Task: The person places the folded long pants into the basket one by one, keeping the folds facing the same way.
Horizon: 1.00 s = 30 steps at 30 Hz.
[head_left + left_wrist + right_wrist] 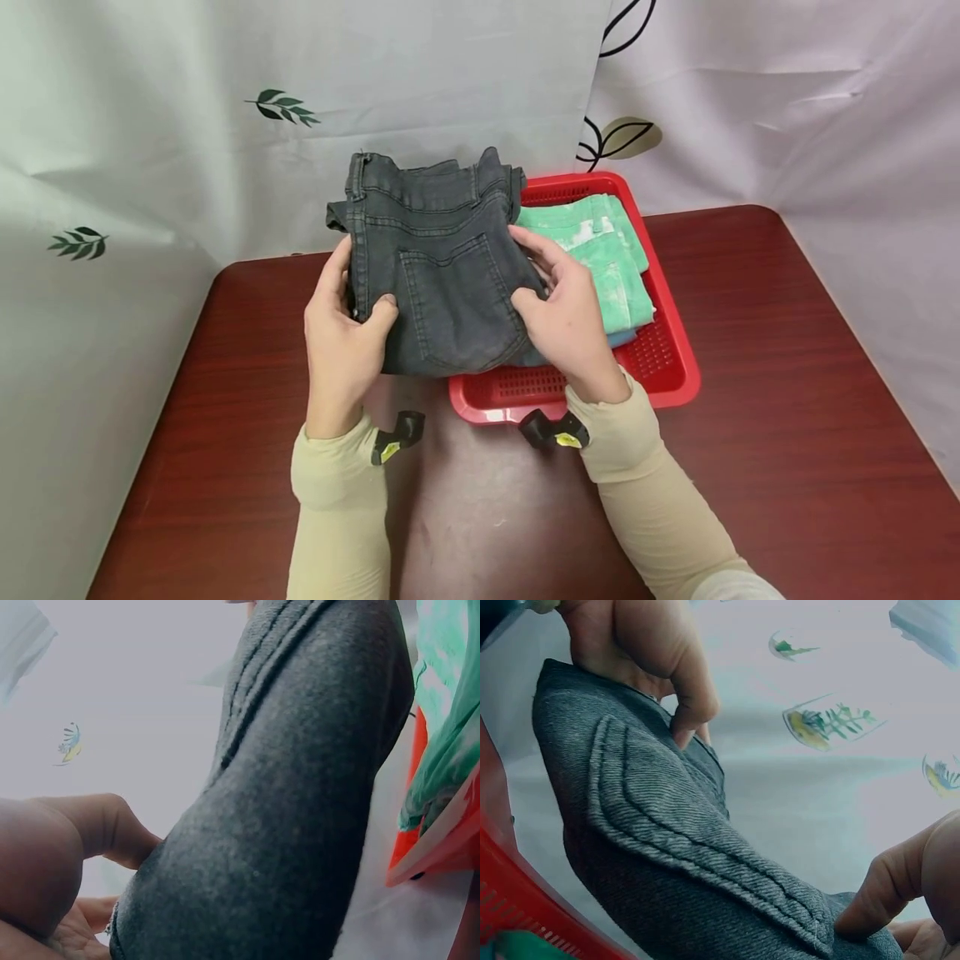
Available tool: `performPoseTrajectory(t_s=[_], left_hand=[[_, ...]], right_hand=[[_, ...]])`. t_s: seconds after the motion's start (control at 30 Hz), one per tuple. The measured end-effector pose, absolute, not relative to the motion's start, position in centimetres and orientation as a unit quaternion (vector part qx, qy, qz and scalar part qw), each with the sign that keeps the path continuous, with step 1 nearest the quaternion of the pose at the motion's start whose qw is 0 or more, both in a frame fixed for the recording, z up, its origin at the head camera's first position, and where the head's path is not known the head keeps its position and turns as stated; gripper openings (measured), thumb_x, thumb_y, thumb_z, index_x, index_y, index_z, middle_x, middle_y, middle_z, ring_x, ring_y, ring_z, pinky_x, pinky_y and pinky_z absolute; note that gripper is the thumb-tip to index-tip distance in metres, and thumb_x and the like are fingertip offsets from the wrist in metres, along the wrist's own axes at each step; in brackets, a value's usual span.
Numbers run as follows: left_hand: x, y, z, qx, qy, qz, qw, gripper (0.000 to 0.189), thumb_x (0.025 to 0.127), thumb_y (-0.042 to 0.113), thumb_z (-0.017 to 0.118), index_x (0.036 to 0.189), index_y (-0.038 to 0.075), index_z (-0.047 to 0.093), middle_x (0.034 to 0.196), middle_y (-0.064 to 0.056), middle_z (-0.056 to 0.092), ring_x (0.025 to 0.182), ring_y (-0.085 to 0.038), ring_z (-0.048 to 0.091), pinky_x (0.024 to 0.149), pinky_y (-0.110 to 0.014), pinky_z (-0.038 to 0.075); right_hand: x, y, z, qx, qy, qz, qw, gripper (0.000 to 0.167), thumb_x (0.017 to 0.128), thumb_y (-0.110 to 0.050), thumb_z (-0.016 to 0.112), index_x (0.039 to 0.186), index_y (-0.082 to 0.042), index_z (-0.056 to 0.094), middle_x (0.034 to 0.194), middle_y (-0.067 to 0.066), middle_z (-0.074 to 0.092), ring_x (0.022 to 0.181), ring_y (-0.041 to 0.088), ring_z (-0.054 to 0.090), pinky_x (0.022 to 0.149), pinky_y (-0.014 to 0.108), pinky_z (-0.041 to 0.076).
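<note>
Folded dark grey jeans are held up between both hands, back pocket facing the head camera and waistband at the top. My left hand grips their left edge, thumb on the front and fingers behind. On the opposite edge my right hand pinches the denim beside the pocket. In the left wrist view the jeans hang as a thick folded bundle beside the left thumb. The right wrist view shows the pocket stitching of the jeans and both thumbs pressing on the cloth. The fingers behind the fabric are mostly hidden.
A red plastic basket stands on the dark red-brown table, partly behind the jeans and right arm. Inside lies a folded green and white garment above a blue one. A white leaf-patterned curtain hangs behind the table.
</note>
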<state>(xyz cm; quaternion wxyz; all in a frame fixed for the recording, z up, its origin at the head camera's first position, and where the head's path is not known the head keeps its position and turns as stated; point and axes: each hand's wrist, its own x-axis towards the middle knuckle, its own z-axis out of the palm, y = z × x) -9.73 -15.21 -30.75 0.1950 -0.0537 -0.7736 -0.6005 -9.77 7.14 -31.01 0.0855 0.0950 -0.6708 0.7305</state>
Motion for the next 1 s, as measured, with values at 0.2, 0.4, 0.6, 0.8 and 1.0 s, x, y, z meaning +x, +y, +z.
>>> performPoseTrajectory(t_s=[0.2, 0.4, 0.6, 0.8, 1.0], left_hand=[[-10.0, -14.4, -31.1, -0.066, -0.767, -0.610, 0.189, 0.072, 0.082, -0.011, 0.055, 0.149, 0.016, 0.050, 0.120, -0.009, 0.066, 0.099, -0.017, 0.064, 0.087, -0.026, 0.051], [-10.4, -13.6, -31.4, -0.110, -0.764, -0.614, 0.166, 0.073, 0.086, -0.012, 0.056, 0.153, 0.015, 0.043, 0.136, -0.002, 0.059, 0.112, -0.017, 0.061, 0.097, -0.029, 0.047], [-10.6, -12.9, -31.5, -0.115, -0.781, -0.598, 0.141, 0.073, 0.090, -0.009, 0.058, 0.156, 0.011, 0.036, 0.144, -0.001, 0.054, 0.121, -0.013, 0.057, 0.104, -0.030, 0.043], [-10.9, -12.5, -31.6, -0.124, -0.801, -0.576, 0.108, 0.075, 0.093, -0.007, 0.058, 0.159, 0.011, 0.028, 0.152, -0.005, 0.046, 0.130, -0.018, 0.052, 0.109, -0.034, 0.039], [-11.5, -12.1, -31.5, -0.148, -0.819, -0.548, 0.083, 0.076, 0.095, -0.004, 0.059, 0.161, 0.014, 0.025, 0.156, -0.002, 0.041, 0.137, -0.013, 0.044, 0.113, -0.033, 0.034]], right_hand=[[-9.9, 8.1, -30.8, 0.089, -0.672, 0.732, 0.069, 0.064, 0.084, 0.015, 0.042, 0.143, -0.007, 0.055, 0.137, 0.002, 0.060, 0.119, 0.016, 0.061, 0.095, 0.033, 0.052], [-10.1, 9.4, -30.5, 0.077, -0.671, 0.735, 0.049, 0.063, 0.086, 0.013, 0.044, 0.144, -0.008, 0.054, 0.137, 0.007, 0.060, 0.119, 0.021, 0.062, 0.091, 0.032, 0.054], [-10.1, 10.9, -30.2, 0.069, -0.685, 0.725, 0.021, 0.066, 0.086, 0.013, 0.044, 0.147, -0.011, 0.052, 0.139, 0.006, 0.059, 0.119, 0.021, 0.061, 0.089, 0.030, 0.054], [-10.3, 11.9, -30.2, 0.072, -0.694, 0.717, 0.004, 0.068, 0.086, 0.015, 0.041, 0.148, -0.012, 0.050, 0.139, 0.006, 0.058, 0.118, 0.022, 0.061, 0.087, 0.030, 0.054], [-10.7, 12.7, -30.4, 0.070, -0.687, 0.723, 0.003, 0.070, 0.085, 0.018, 0.038, 0.148, -0.009, 0.049, 0.139, 0.010, 0.058, 0.119, 0.023, 0.060, 0.086, 0.028, 0.054]])
